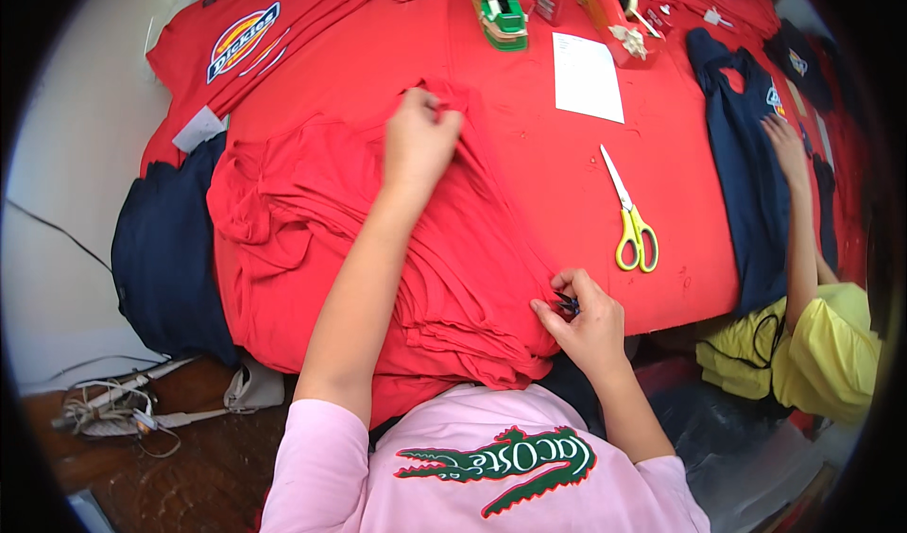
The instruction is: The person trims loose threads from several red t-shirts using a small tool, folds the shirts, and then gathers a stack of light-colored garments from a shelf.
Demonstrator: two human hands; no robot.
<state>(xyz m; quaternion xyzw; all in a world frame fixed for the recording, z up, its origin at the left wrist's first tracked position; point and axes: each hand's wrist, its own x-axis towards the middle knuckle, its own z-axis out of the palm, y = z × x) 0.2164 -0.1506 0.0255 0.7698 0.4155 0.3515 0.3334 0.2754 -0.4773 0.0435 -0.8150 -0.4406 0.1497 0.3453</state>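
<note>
A crumpled red garment (444, 240), probably a T-shirt, lies bunched over the near side of the table and hangs down towards my lap. My left hand (420, 141) is closed at its far edge, fingers curled into the red cloth. What exactly the fingertips grip is partly hidden. My right hand (590, 330) is closed around small dark thread snips (567, 304), beside the garment's right edge. The snips' points stick out between thumb and fingers; the rest is covered by the hand.
Yellow-handled scissors (636, 235) lie right of the garment. Beyond are a white paper sheet (588, 77), a green tape dispenser (500, 8) and a red one (619, 18). Navy garments (175, 249) hang at left. At right, another person's hand (786, 146) touches a navy shirt (737, 174).
</note>
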